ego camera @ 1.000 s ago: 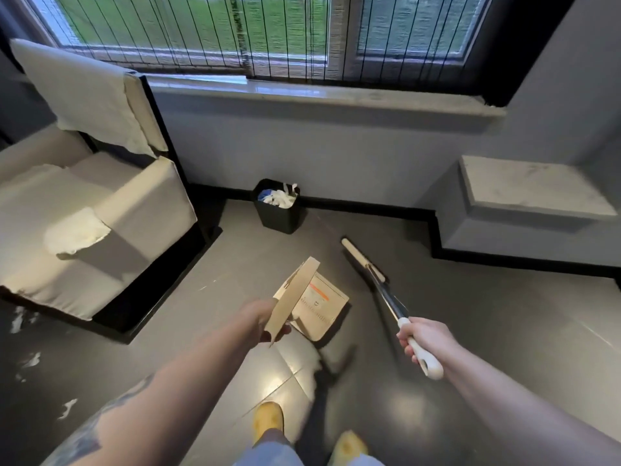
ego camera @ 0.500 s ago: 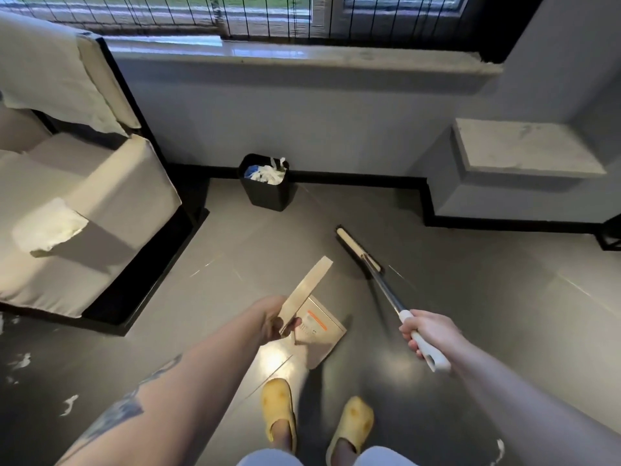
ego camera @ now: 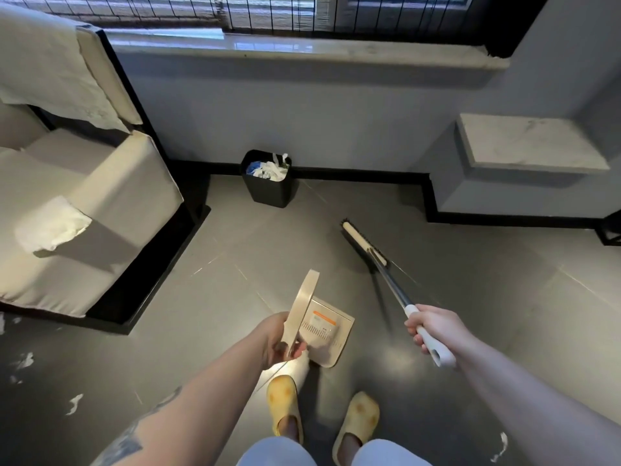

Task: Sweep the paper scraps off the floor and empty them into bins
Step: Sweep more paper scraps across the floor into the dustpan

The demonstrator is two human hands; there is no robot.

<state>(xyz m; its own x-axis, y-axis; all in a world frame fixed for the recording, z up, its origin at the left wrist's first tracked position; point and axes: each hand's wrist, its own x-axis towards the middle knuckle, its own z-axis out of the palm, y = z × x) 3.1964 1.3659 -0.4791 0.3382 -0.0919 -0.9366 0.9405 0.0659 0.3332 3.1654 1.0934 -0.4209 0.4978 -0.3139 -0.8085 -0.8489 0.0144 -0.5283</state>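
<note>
My left hand (ego camera: pixel 279 341) grips the handle of a beige dustpan (ego camera: pixel 324 334), whose pan hangs just above the grey floor in front of my feet. My right hand (ego camera: pixel 433 327) holds the white grip of a broom (ego camera: pixel 364 243); its beige brush head rests on the floor ahead and to the right. A black bin (ego camera: pixel 268 188) stuffed with white and blue paper stands against the far wall. White paper scraps (ego camera: pixel 74 403) lie on the floor at the left, and one more scrap (ego camera: pixel 502 447) at the lower right.
A cream sofa (ego camera: pixel 100 210) on a black base fills the left side, with a white cloth (ego camera: pixel 50 227) on its arm. A grey stone step (ego camera: pixel 527 146) juts from the right wall. My yellow slippers (ego camera: pixel 284 406) stand on the floor below the dustpan.
The view has tilted down and drawn back from the bin. Both hands have dropped a little lower with the dustpan and broom; my slippers have come fully into view.
</note>
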